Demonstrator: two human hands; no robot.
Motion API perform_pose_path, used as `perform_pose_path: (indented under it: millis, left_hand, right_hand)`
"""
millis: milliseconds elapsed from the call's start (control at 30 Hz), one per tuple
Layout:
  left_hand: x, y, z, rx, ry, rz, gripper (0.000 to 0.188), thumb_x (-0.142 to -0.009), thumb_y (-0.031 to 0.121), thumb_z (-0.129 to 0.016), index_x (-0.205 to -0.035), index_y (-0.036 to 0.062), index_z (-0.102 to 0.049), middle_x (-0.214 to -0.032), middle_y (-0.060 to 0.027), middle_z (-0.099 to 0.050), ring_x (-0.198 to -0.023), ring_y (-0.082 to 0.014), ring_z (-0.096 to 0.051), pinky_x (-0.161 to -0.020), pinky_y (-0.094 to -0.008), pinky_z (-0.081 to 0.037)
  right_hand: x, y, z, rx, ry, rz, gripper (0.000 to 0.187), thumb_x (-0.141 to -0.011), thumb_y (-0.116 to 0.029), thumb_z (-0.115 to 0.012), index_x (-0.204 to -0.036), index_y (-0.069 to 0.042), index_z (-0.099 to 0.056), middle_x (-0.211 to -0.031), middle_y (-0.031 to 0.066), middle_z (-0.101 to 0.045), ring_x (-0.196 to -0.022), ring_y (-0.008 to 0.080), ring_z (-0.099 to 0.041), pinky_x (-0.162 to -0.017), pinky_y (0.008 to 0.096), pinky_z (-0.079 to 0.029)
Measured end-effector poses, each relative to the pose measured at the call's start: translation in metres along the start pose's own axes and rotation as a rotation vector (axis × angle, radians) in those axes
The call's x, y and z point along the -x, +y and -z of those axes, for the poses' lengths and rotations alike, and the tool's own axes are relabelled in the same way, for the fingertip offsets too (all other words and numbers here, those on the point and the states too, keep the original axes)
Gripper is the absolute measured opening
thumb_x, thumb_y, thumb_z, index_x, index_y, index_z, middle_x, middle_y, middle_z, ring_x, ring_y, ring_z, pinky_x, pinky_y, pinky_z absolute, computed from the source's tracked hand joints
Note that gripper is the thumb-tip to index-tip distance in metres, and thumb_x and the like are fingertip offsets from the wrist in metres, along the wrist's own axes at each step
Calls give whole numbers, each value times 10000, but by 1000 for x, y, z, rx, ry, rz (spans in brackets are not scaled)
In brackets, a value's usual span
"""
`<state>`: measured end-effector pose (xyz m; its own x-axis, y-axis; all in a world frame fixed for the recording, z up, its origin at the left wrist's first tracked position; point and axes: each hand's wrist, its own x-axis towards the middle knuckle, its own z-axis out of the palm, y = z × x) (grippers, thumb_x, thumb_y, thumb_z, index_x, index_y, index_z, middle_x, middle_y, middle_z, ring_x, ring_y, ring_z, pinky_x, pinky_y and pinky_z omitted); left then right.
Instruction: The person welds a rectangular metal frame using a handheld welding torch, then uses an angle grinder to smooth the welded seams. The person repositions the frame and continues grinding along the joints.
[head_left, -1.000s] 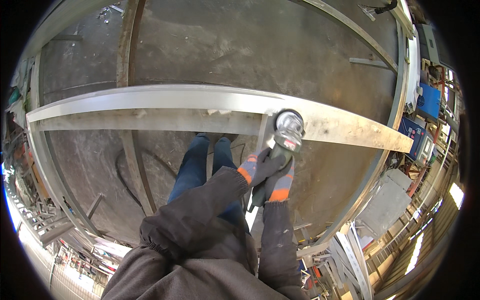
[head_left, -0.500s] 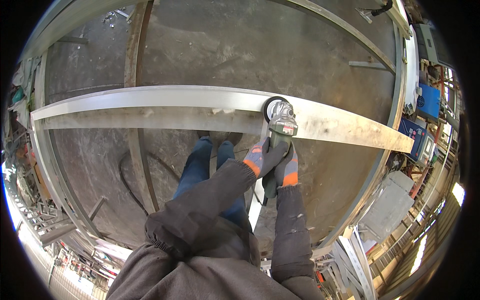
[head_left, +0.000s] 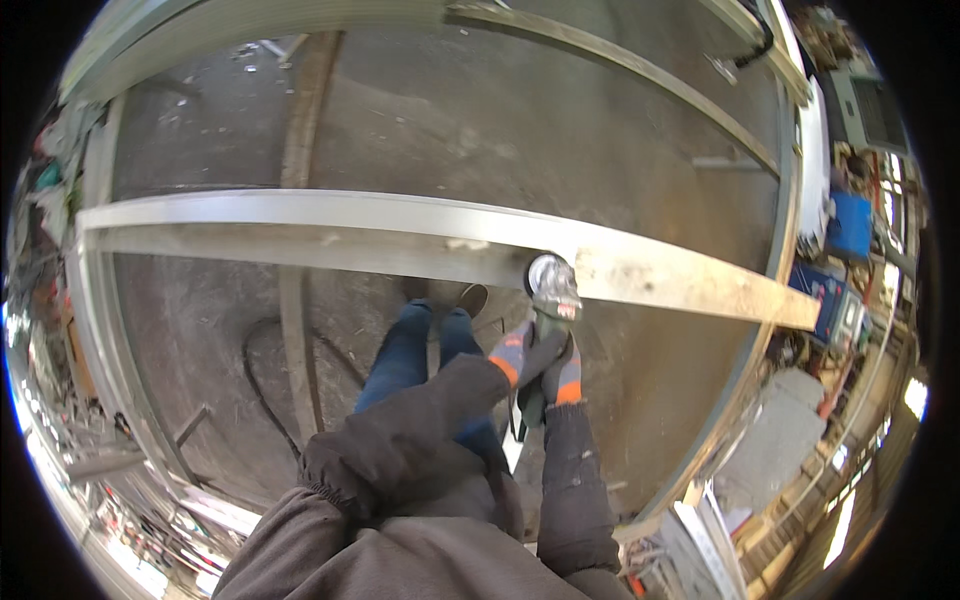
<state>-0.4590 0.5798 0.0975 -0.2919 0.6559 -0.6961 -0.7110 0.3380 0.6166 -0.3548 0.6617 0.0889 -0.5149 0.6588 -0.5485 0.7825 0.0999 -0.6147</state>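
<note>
Both of my hands wear grey and orange work gloves and grip an angle grinder (head_left: 556,306). My left hand (head_left: 524,354) wraps its body, while my right hand (head_left: 564,376) holds it from the right and a little nearer to me. The round disc (head_left: 545,272) at its head is at the near edge of a long metal beam (head_left: 390,211); I cannot tell whether they touch. Left of the disc the beam's top looks bright silver. To its right the surface (head_left: 690,279) is yellowish and stained.
Cross members (head_left: 303,150) of the metal frame run below and beyond the beam. A dark cable (head_left: 248,365) curves over the floor left of my legs (head_left: 398,345). Blue machines (head_left: 850,225) stand at the right, with a grey panel (head_left: 775,440) and metal strips (head_left: 700,545) nearer.
The grinder has come toward me, its disc passing from the beam's top to its near edge. Both hands came back with it and still grip it. The view has shifted slightly.
</note>
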Motion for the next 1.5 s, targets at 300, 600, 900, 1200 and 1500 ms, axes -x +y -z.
perform_pose_path:
  millis: [300,600,900,1200,1500]
  left_hand:
    - [94,-9,17,-166,290,-329,640,-872,518,-614,-1268,20,-545,-1207,-217,-626,-1148,-374,-592,-948,-425,-465]
    - [259,-25,82,-167,698,-312,470,-906,377,-626,-1209,21,-574,-1114,-196,-666,-1042,-320,-651,-871,-381,-512]
    - [352,-23,117,-80,1034,-432,377,-928,309,-594,-1172,21,-579,-1065,-178,-665,-1032,-305,-651,-865,-375,-509]
    - [363,6,191,53,760,-474,446,-920,338,-591,-1249,40,-558,-1188,-190,-632,-1107,-322,-619,-925,-395,-501]
    - [347,6,343,-222,917,-572,372,-914,254,-650,-1200,24,-589,-1127,-180,-671,-1061,-295,-655,-877,-383,-525]
  right_hand:
    - [5,-47,-18,-624,-265,113,263,-837,-193,-675,-986,-12,-556,-812,105,-586,-652,204,-598,-553,337,-511]
    - [20,-159,-15,-453,-621,110,449,-812,-218,-712,-1149,-80,-450,-823,92,-567,-620,201,-591,-530,350,-532]
    - [12,-214,-65,-241,-667,243,447,-778,-297,-757,-1028,-33,-497,-793,103,-599,-602,234,-616,-525,385,-551]
    - [26,-271,-108,-253,-547,234,371,-801,-269,-740,-987,-40,-514,-771,101,-582,-585,225,-619,-513,371,-556]
    - [39,-279,-191,-553,-432,172,434,-782,-193,-701,-1103,-65,-438,-770,111,-551,-560,221,-573,-470,378,-512]
